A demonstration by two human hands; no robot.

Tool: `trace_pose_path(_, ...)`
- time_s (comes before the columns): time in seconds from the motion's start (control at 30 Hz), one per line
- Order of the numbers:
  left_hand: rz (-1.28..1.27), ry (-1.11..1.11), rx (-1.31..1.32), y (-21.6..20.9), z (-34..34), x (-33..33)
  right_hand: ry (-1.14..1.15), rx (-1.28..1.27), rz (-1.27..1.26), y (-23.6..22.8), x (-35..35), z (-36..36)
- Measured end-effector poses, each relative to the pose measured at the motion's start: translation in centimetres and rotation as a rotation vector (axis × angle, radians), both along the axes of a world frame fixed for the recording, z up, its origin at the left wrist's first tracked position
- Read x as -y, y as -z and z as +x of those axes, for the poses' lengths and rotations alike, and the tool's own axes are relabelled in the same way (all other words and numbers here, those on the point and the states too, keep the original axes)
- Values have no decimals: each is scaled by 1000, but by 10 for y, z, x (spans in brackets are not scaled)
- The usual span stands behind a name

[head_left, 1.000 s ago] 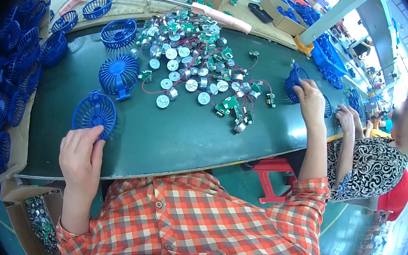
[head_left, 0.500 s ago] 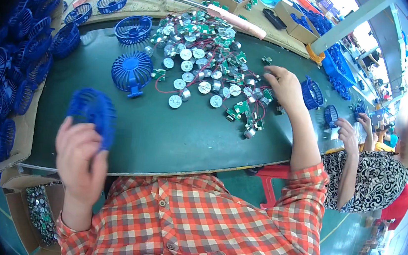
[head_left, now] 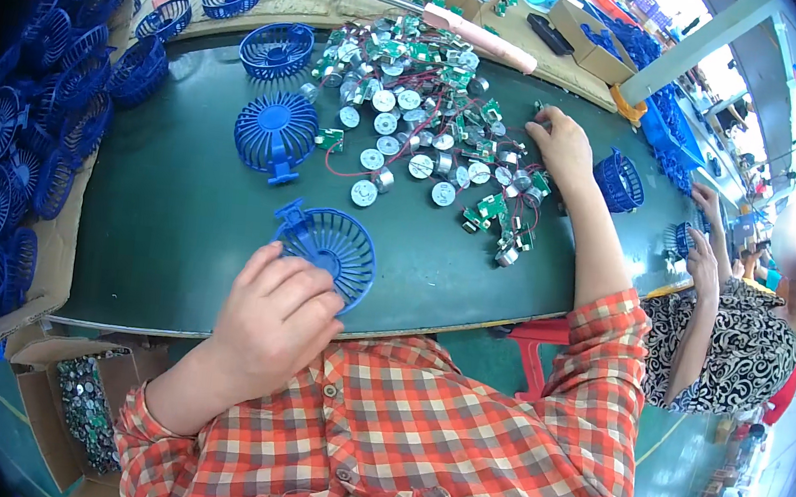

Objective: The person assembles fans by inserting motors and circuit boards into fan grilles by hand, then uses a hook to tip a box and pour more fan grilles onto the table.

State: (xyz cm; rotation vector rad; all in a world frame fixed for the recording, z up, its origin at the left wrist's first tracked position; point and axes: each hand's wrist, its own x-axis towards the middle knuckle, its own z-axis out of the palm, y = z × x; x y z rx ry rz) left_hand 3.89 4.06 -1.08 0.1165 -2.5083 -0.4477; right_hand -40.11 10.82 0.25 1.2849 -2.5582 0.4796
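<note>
My left hand [head_left: 279, 319] is closed on the lower left rim of a blue plastic fan housing [head_left: 345, 248], a round slatted shell with a small bracket. Its hollow side faces up, low over the table's front half. My right hand [head_left: 562, 149] reaches to the right side of a heap of small silver motors [head_left: 385, 123] wired to green circuit boards [head_left: 492, 206]. Its thumb and forefinger are bent and apart, close to a small circuit board [head_left: 540, 105]; no grip on it shows. Another blue fan housing [head_left: 277, 129] lies slatted side up, left of the heap.
Blue housings [head_left: 2, 124] fill a cardboard box at the left. More stand along the back, and one housing [head_left: 618, 181] sits beyond my right forearm. A pink-handled metal rod [head_left: 478, 36] lies along the back edge. A co-worker [head_left: 737, 342] sits at the right.
My left hand has brought the blue housing rightward, turning its hollow side up toward the table's middle. My right hand stays by the small board. The view has shifted slightly.
</note>
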Motion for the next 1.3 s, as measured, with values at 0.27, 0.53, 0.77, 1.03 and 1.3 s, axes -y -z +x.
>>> trace_pose_path(0.27, -21, -156, -40, -19, 16, 20, 57, -79, 118, -5, 4, -1)
trace_pose_path(0.53, 233, -264, 21, -20, 13, 22, 15, -146, -76, 6, 8, -13)
trace_pose_path(0.77, 347, -256, 75, -22, 11, 25, -63, 61, -630, -6, 11, 1)
trace_pose_path(1.03, 482, -263, -50, -2, 31, 47, -476, 691, -1153, -43, -16, 40)
trace_pose_path(1.3, 263, -159, 153, 2, 27, 43, -644, 385, -527, -5, -11, 141)
